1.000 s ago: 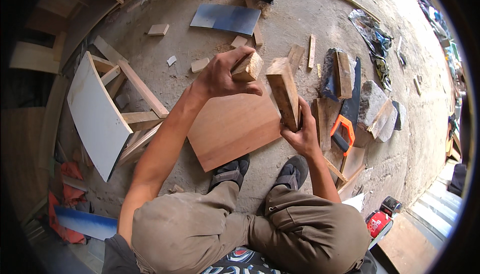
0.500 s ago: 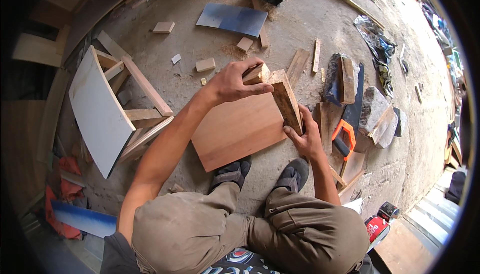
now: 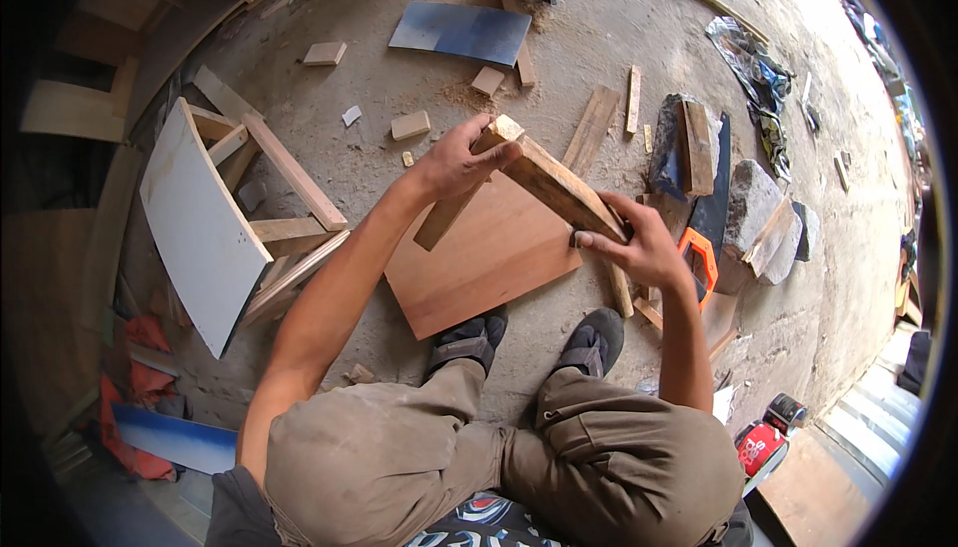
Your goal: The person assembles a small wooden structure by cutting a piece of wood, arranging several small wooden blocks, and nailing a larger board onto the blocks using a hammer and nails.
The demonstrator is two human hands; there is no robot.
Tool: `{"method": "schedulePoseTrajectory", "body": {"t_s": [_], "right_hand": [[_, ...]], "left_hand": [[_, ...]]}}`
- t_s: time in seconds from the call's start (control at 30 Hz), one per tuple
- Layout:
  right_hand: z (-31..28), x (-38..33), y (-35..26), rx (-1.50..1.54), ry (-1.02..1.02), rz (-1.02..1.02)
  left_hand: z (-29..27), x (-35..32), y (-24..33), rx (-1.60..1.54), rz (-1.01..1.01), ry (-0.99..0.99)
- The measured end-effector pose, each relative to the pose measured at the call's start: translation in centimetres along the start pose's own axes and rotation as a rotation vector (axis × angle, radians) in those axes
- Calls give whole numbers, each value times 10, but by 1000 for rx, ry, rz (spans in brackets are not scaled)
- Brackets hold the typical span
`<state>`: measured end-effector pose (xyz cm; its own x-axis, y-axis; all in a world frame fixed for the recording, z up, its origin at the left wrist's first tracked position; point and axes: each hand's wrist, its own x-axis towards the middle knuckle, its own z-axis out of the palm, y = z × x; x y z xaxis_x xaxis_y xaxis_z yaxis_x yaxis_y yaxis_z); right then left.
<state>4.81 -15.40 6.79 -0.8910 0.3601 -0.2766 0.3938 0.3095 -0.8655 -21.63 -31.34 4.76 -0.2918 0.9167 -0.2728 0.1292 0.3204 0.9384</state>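
I crouch over a reddish-brown plywood panel (image 3: 489, 258) lying flat on the concrete floor. My left hand (image 3: 454, 163) grips the far end of a wooden slat (image 3: 444, 218) where it meets a thicker wood batten (image 3: 554, 188). My right hand (image 3: 639, 248) clasps the near end of that batten, which slants across above the panel. The two pieces touch at their top ends, close to my left fingers. Both my shoes (image 3: 534, 342) rest at the panel's near edge.
A white curved board on a wooden frame (image 3: 200, 223) lies at left. Small wood blocks (image 3: 409, 126) and offcuts scatter ahead, with a blue-grey sheet (image 3: 461, 32) beyond. An orange-handled saw (image 3: 704, 258), stones and planks sit at right; a red tool (image 3: 763, 442) near my right knee.
I have brought the two pieces together at their top ends and tilted the batten from upright to a slant. My left hand has moved lower and closer to the panel.
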Motion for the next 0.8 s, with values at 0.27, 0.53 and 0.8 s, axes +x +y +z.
{"method": "schedulePoseTrajectory", "body": {"t_s": [0.27, 0.53, 0.8], "right_hand": [[-33, 47, -24, -91, -318, 229], [-44, 85, 0, 83, -256, 368], [-51, 99, 25, 235, -363, 385]], "left_hand": [[11, 3, -9, -67, -263, 81], [20, -2, -26, -361, -523, 60], [18, 8, -43, -545, -586, -26]]}}
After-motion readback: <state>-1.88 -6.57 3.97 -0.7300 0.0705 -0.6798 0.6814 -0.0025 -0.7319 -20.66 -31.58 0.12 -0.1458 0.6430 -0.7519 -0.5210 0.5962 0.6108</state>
